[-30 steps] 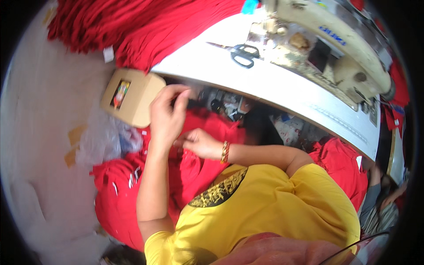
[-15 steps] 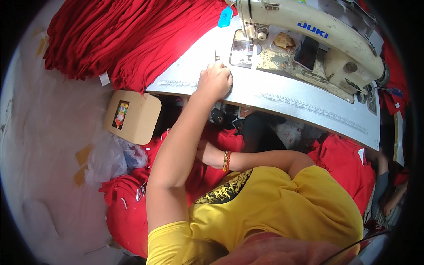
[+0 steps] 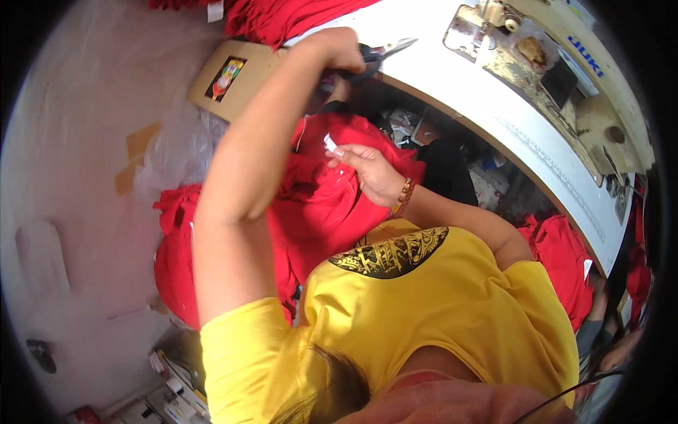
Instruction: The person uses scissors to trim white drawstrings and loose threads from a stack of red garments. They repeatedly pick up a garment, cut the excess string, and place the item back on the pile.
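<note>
My left hand (image 3: pixel 337 49) is raised by the table's near edge, its fingers closed around dark-handled scissors (image 3: pixel 395 49). The metal blades point right over the white tabletop. Lower down, above my lap, my right hand (image 3: pixel 374 169) pinches a small white label (image 3: pixel 330 143) between thumb and fingers. Beneath it, red cloth (image 3: pixel 318 212) is bunched across my lap. Whether the label is attached to that cloth I cannot tell.
A sewing machine (image 3: pixel 621 92) stands on the white table (image 3: pixel 452 92) at right, with a phone (image 3: pixel 560 83) and a bagged piece of food (image 3: pixel 531 51) on its bed. A cardboard box (image 3: pixel 265 74), clear plastic (image 3: pixel 180 152) and a red cloth pile (image 3: pixel 296 18) lie at left.
My left hand has come off the tabletop with the scissors, to the table's edge. My right hand has come into clearer sight with the label. The whole view has shifted.
</note>
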Motion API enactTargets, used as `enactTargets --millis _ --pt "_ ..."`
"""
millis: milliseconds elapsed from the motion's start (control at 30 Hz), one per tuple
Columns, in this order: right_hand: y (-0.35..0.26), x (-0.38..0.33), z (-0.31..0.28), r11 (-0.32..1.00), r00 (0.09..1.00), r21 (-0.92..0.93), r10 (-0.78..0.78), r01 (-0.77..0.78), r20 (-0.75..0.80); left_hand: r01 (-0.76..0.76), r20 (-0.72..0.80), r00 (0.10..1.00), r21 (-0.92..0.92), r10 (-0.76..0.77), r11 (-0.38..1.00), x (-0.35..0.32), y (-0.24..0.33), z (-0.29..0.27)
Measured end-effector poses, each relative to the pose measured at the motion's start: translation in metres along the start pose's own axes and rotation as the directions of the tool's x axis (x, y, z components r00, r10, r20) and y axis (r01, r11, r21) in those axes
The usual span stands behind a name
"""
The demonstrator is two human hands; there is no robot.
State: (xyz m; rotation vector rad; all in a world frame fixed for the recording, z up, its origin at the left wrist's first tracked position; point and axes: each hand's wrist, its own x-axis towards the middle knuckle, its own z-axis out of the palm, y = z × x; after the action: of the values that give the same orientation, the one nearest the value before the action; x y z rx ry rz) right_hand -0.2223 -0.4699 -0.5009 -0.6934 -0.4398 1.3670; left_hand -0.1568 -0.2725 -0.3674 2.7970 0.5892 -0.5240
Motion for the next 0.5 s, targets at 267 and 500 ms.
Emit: enactTargets --millis 267,500 --pt "-0.005 0.010 0.010 0.991 0.998 -0.128 -0.034 0.041 0.060 0.115 -0.246 0.933 -0.487 -0.262 0.866 -0.253 -0.059 0.070" --pt "-0.024 0.012 0.044 0.893 0.971 -0.412 -0.095 0.181 0.221 0.300 -0.160 0.898 -0.458 -0.410 0.837 -0.321 0.001 0.119"
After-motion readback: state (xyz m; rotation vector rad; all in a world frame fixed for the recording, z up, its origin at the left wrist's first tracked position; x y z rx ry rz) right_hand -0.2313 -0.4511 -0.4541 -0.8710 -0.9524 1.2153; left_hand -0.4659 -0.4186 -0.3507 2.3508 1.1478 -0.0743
